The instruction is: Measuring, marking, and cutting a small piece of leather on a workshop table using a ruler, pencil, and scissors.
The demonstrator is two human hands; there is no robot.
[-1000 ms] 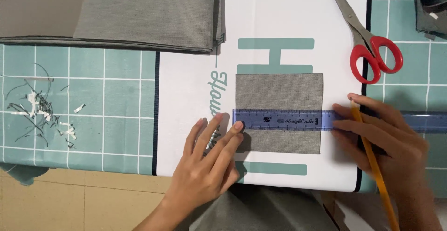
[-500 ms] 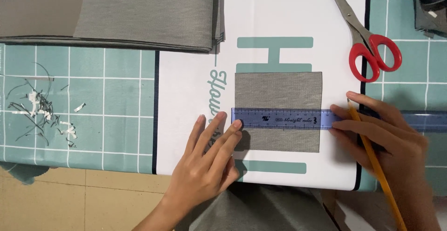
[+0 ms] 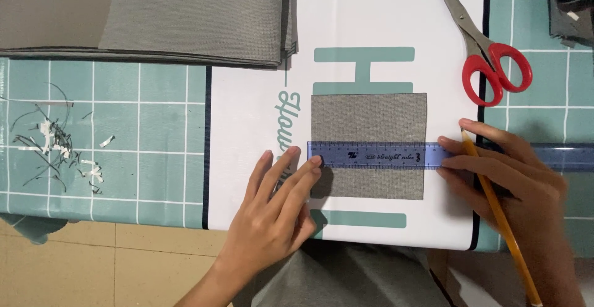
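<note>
Grey fabric square (image 3: 369, 121) lying flat on the white sheet (image 3: 383, 10) at the middle of the surface, already cut to a neat rectangle. Blue ruler (image 3: 377, 156) laid across it from left to right, a little nearer than its middle, running out past the right edge of the square and under the right hand. No drawn line visible on the fabric along the ruler, so marking judged as not yet done; placing of the ruler judged as done or almost done.

Left hand (image 3: 275, 211) open and flat, fingers spread, fingertips pressing on the left end of the ruler and touching the near left corner of the square; grasping nothing. Right hand (image 3: 510, 180) lying on the right part of the ruler, just beside the right edge of the square, with a yellow pencil (image 3: 495, 211) held among the fingers. Pencil tip close to the far side of the ruler, just right of the fabric, not on it.

Red-handled scissors (image 3: 489, 59) resting far right, closed, well apart from both hands, untouched. Stack of grey fabric (image 3: 185, 16) at the far left. Small thread and paper scraps (image 3: 52, 143) on the teal grid mat (image 3: 154, 158) at the left.
</note>
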